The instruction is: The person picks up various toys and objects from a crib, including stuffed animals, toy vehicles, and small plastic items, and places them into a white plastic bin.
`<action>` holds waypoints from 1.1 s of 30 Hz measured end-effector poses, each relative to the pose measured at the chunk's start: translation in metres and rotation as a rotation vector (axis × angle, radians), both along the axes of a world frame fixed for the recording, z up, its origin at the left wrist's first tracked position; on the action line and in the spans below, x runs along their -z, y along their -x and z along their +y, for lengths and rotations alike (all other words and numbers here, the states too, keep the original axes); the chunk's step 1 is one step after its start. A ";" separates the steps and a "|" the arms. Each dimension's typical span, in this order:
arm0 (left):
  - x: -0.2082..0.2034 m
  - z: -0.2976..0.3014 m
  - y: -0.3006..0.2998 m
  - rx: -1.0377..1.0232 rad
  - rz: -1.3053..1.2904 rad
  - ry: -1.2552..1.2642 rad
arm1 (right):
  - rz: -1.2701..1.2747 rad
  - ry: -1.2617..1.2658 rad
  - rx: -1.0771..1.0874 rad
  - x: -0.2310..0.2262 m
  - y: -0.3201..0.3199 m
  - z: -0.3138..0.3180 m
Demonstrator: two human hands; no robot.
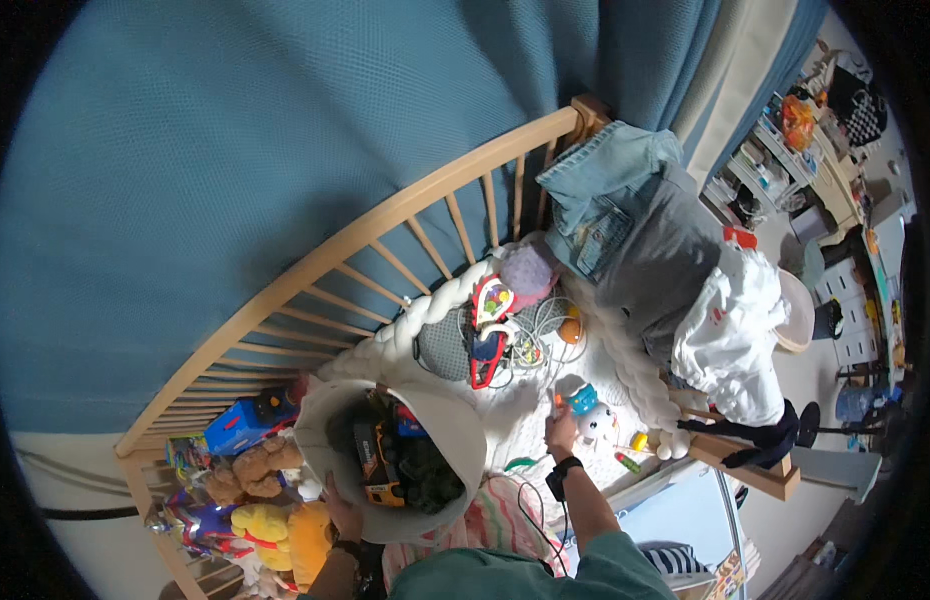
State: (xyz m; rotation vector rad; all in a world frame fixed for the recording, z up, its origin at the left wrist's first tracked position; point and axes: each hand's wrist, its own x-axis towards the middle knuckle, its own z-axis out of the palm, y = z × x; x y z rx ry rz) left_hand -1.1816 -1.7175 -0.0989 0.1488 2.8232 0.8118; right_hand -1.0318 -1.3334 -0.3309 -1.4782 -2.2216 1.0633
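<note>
A white round bin leans in the crib, its mouth toward me. Inside lie a black-and-orange toy vehicle and dark items that I cannot make out. My left hand grips the bin's near left side. On the white bedding, my right hand is closed at the left edge of a blue-and-white toy; its fingertips are partly hidden. Right of that toy lie a small yellow toy and a green toy.
The wooden crib rail curves along a blue curtain. Ahead lie a red-and-white toy, coiled cables and a purple ball. Stuffed toys, including a brown bear, crowd the left. Clothes such as a denim jacket hang over the right rail.
</note>
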 end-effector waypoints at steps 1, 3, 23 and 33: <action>0.010 -0.016 0.000 -0.021 0.009 0.009 | -0.018 0.185 -0.087 -0.007 0.020 -0.002; 0.041 -0.052 -0.007 -0.202 -0.123 0.178 | -0.025 0.237 -0.350 -0.024 0.075 0.007; 0.035 -0.032 -0.005 -0.128 -0.005 0.060 | -0.218 0.021 -0.855 -0.039 0.013 -0.003; 0.056 -0.057 -0.012 -0.114 0.070 0.112 | 0.167 1.187 -0.306 -0.019 0.140 -0.025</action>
